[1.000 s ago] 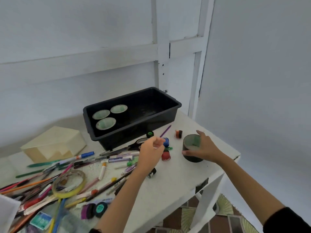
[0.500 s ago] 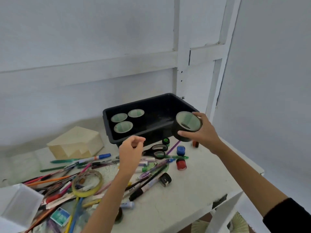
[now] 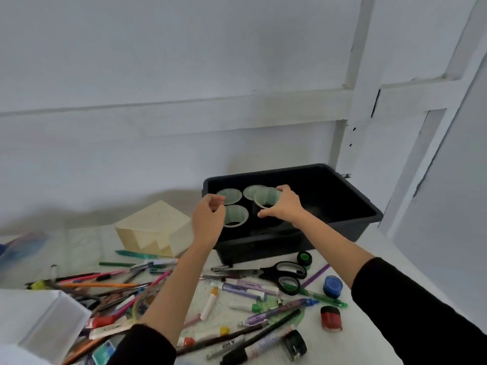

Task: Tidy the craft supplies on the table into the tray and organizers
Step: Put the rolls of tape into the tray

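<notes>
The right hand (image 3: 283, 206), fingers curled round the cup (image 3: 266, 200), has moved it into the tray (image 3: 263, 248) — left hand (image 3: 208, 219) curled, empty.

The tray (image 3: 263, 250) is black; each cup (image 3: 264, 198) in it is pale green inside, dark outside. The box (image 3: 152, 230) is cream, the scissors (image 3: 286, 275) black, one pot (image 3: 333, 285) blue, and the sleeves (image 3: 421, 312) black.
</notes>
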